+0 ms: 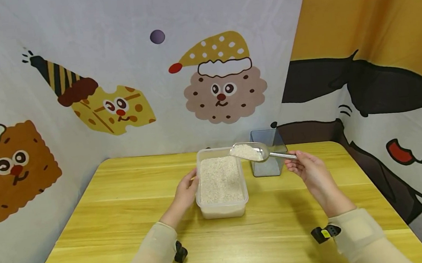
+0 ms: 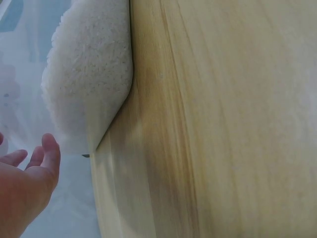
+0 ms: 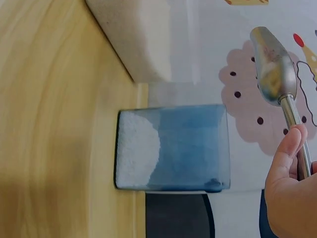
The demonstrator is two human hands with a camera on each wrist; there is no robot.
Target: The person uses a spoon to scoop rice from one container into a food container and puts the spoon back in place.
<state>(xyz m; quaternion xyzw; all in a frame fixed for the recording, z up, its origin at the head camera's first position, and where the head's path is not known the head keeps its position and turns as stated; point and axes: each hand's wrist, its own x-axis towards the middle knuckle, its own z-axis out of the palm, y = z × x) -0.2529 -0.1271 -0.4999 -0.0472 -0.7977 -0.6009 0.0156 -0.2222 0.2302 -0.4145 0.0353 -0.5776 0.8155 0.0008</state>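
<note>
A clear plastic tub of white rice stands at the middle of the table. My left hand touches the tub's left side with loosely bent fingers, seen too as a hand in the left wrist view. With my right hand I grip the handle of a metal scoop. Rice fills its bowl, which hangs level over the tub's right back corner and partly in front of a blue-tinted clear square container. That container holds some rice at its bottom.
The yellow wooden table ends at the back against a cartoon-printed white cloth. A second printed cloth in orange and black hangs on the right. Both containers stand side by side, with a narrow gap between them.
</note>
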